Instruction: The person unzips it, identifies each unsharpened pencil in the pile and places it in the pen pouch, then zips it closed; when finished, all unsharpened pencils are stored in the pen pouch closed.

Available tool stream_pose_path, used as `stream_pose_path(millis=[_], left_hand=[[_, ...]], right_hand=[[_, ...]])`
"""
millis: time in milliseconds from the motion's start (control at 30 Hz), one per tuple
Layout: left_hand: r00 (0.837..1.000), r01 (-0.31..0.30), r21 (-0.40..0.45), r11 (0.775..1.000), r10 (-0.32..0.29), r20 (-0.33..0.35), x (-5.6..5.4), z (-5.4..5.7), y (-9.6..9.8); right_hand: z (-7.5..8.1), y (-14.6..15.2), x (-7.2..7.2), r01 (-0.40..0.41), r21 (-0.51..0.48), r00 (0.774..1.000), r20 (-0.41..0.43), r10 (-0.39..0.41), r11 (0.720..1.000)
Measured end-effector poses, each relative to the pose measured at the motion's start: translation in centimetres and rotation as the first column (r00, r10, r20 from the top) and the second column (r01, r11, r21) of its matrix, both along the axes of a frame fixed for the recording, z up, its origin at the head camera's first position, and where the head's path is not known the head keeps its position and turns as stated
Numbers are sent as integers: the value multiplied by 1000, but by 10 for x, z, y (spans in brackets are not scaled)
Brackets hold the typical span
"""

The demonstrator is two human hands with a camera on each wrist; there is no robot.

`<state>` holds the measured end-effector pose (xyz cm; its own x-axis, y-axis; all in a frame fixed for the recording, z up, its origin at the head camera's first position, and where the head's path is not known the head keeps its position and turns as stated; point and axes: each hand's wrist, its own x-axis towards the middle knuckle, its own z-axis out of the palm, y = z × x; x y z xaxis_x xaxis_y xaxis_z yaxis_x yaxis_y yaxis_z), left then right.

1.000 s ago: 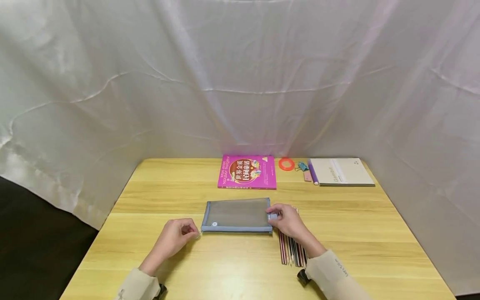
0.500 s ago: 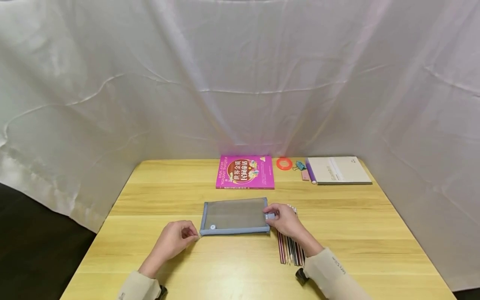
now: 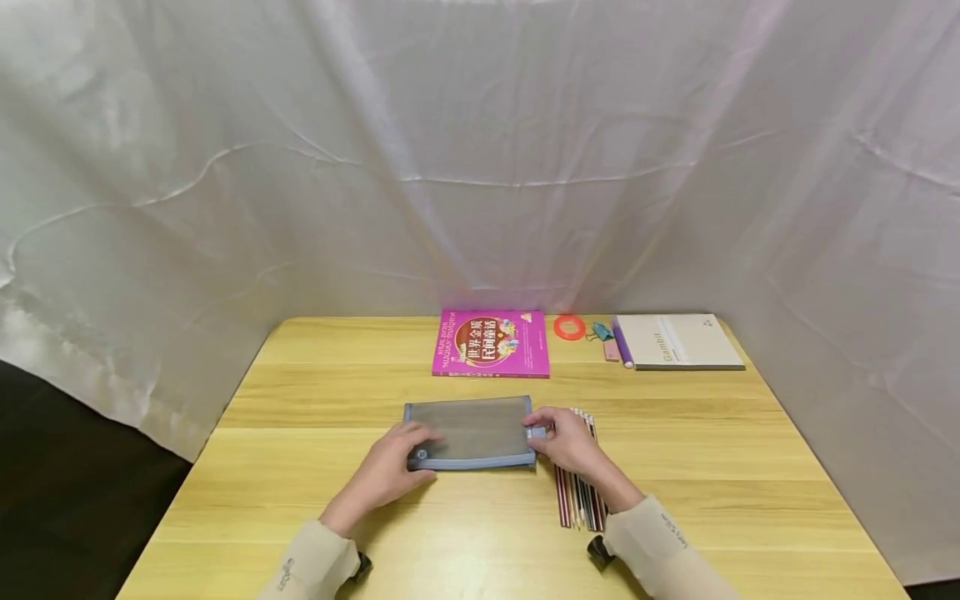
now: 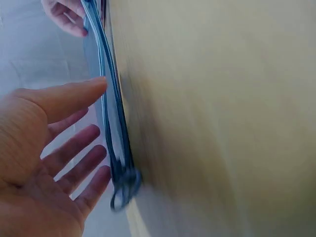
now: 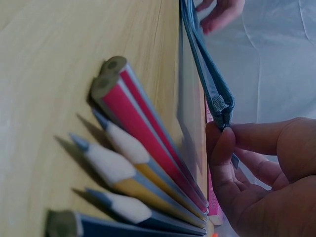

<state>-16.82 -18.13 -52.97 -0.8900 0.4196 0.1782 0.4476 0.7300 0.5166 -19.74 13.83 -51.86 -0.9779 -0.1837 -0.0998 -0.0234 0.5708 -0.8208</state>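
Observation:
A grey see-through zip pouch (image 3: 476, 427) with blue edging lies on the table in the head view. My left hand (image 3: 387, 468) is at its left end, fingers spread over the front corner, thumb by the front edge. In the left wrist view the fingers are extended, and a zip pull (image 4: 126, 189) hangs free near the little finger. My right hand (image 3: 572, 443) pinches the blue tab at the pouch's right end between thumb and fingers. The pouch's two edge bands (image 5: 210, 74) stand apart in the right wrist view. Several pencils (image 3: 576, 502) lie partly under my right hand and forearm.
Behind the pouch lies a pink book (image 3: 491, 343). To its right are an orange ring (image 3: 570, 327), a teal binder clip (image 3: 602, 331), a pink eraser (image 3: 611, 351), a purple pen (image 3: 622, 343) and a notebook (image 3: 681, 342). Grey curtains enclose the table.
My left hand has let go of the zip pull at the pouch's left corner, spread its fingers and moved right over the pouch. My right hand keeps its pinch on the tab.

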Motion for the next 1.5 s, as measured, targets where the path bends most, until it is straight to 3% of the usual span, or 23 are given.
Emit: stream_pose_path(millis=[133, 633, 1000, 1300, 1500], left_hand=[[999, 50, -26, 998, -50, 13, -5, -1, 8], [998, 37, -100, 994, -31, 63, -5, -3, 7], [997, 71, -138, 988, -68, 26, -10, -1, 6], [996, 83, -78, 994, -83, -7, -10, -2, 4], [996, 81, -3, 997, -81, 28, -10, -1, 4]], right_hand=[[0, -2, 1, 10, -10, 1000, 19, -9, 1000], [-2, -3, 1, 3, -25, 999, 48, -2, 1000], [-3, -2, 0, 2, -31, 998, 64, 0, 1000], [-1, -1, -2, 13, -24, 998, 59, -12, 1000], [0, -1, -2, 15, -42, 998, 60, -13, 999]])
